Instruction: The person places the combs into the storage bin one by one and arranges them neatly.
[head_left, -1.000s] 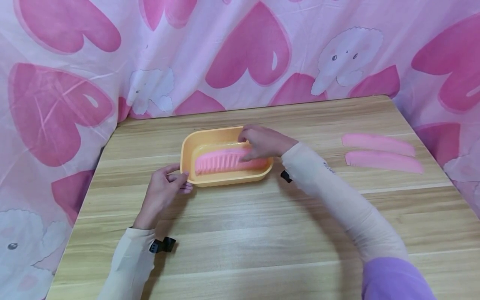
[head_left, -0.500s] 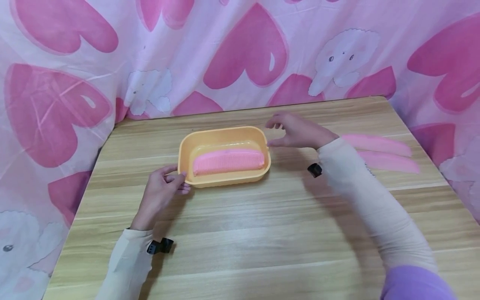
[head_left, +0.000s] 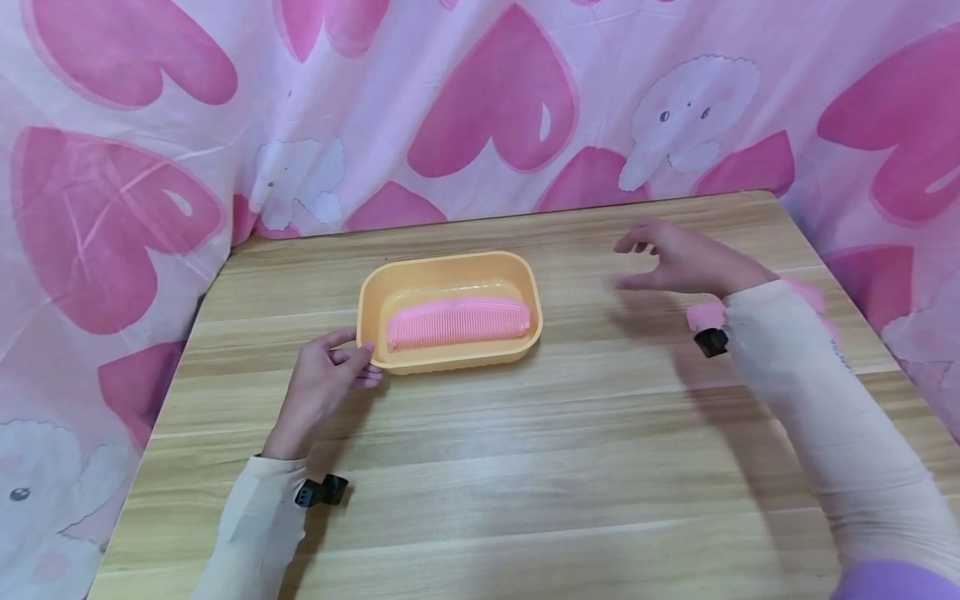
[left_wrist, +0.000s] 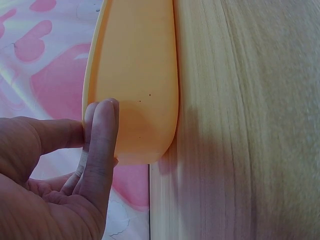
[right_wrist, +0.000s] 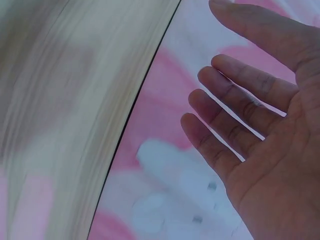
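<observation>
My left hand [head_left: 326, 383] pinches the near left corner of the yellow tub [head_left: 450, 362], where a pink comb [head_left: 459, 322] lies. My right hand [head_left: 686, 260] holds nothing, fingers apart, beside the loose combs [head_left: 705, 315] at right (my sleeve [head_left: 795, 367] hides most of them). I'd best steady the tub and pinch just one comb's edge.

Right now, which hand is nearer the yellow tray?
Left. The left hand pinches the yellow tray at its near-left corner; the right hand is apart, off to its right, empty.
</observation>
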